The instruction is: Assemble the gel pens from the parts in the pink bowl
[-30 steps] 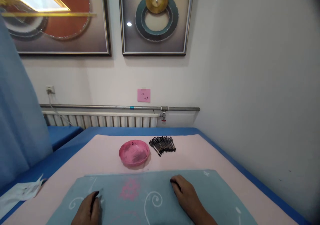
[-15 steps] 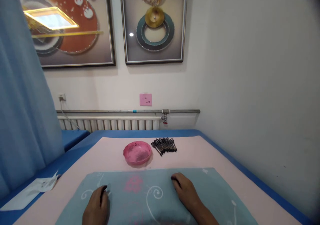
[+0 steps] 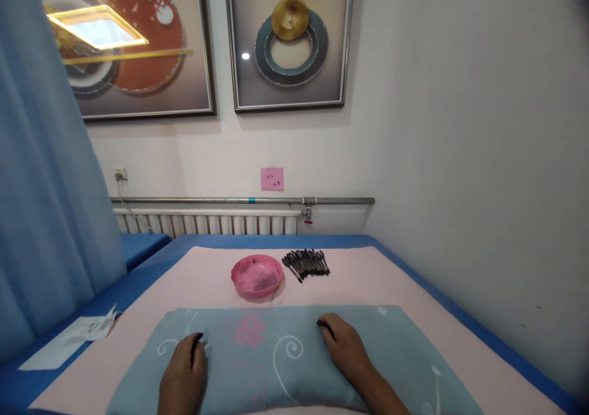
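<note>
A grey-green pillow (image 3: 230,366) with white swirls and pink flowers lies in front of me. My left hand (image 3: 184,369) rests on its left part, fingers curled in and a dark spot at the tip. On the right part lies my right hand (image 3: 338,338), likewise loosely curled, and nothing shows in either one. Beyond the pillow stands a pink bowl (image 3: 257,277) with scalloped rim and dark smudges inside. Several black-capped pens (image 3: 307,264) lie side by side right of the bowl. Both hands are apart from bowl and pens.
A pink sheet (image 3: 368,280) covers the blue bed (image 3: 285,241). White papers (image 3: 64,344) lie at the left edge, below a blue curtain (image 3: 55,188). A radiator (image 3: 221,223) and pipe (image 3: 340,201) run along the back wall; another wall borders the right.
The view has shifted slightly, so everything sits a little higher and further right. Both hands keep their places on the pillow.
</note>
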A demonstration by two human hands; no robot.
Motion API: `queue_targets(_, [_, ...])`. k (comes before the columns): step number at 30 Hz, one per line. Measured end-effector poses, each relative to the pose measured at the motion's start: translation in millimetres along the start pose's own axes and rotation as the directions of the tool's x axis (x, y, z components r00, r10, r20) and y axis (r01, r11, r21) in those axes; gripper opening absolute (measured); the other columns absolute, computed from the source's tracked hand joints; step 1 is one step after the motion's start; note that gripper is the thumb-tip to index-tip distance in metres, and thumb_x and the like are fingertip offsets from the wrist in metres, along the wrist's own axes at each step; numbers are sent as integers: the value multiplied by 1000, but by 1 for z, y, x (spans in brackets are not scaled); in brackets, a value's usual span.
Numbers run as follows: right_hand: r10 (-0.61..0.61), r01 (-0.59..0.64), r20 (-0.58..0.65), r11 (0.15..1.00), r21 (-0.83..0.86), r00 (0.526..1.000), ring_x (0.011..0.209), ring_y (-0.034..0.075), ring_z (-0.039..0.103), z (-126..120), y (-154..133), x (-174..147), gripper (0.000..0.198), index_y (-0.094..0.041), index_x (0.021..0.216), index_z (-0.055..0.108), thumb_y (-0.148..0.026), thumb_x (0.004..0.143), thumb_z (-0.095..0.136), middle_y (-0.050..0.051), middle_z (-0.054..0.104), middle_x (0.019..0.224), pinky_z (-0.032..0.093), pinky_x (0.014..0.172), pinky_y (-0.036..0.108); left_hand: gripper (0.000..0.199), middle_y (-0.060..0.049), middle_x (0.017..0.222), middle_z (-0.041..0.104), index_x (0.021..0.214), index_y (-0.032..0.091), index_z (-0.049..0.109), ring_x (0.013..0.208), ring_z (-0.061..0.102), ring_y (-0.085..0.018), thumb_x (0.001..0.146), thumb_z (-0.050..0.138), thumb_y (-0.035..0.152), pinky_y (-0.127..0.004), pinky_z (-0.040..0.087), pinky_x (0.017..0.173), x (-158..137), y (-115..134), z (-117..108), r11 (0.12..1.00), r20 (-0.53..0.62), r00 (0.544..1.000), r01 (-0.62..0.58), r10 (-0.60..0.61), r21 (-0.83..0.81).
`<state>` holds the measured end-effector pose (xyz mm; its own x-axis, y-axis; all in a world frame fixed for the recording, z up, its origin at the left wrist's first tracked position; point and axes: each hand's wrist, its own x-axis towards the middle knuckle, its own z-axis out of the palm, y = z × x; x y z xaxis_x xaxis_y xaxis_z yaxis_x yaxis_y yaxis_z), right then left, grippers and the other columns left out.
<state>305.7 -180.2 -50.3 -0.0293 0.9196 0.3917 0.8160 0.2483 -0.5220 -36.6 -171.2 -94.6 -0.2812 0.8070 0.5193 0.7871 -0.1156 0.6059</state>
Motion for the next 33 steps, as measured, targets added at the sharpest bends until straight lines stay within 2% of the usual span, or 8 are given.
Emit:
queue_targets(7, [14,-15,-15,1000,-9,1000,84,19,60,-1,-3,-1,22,-22,83,59,-20,81,38,6,65,87,45,78,32,31,-9,99,68,97,18,58,92,63,-24,81,37,33,-37,48,84,0,-1,0,999,-3,999,-39,39,-3])
queue_targets(26, [-5,5,1,1000,0,1000,81,19,60,-1,-2,0,22,-20,82,59,-20,81,37,6,65,85,44,76,31,29,-9,97,67,96,18,58,91,63,-23,82,36,30,-36,48,83,-3,6,-4,998,-20,998,-54,55,32])
queue_targets(33, [9,-11,36,998,56,999,82,20,61,0,2,0,23,-20,84,61,-23,82,38,5,66,88,44,76,31,31,-10,99,67,97,17,58,91,63,-23,82,37,32,-36,49,82,-2,7,-5,998,3,1000,-9,8,60])
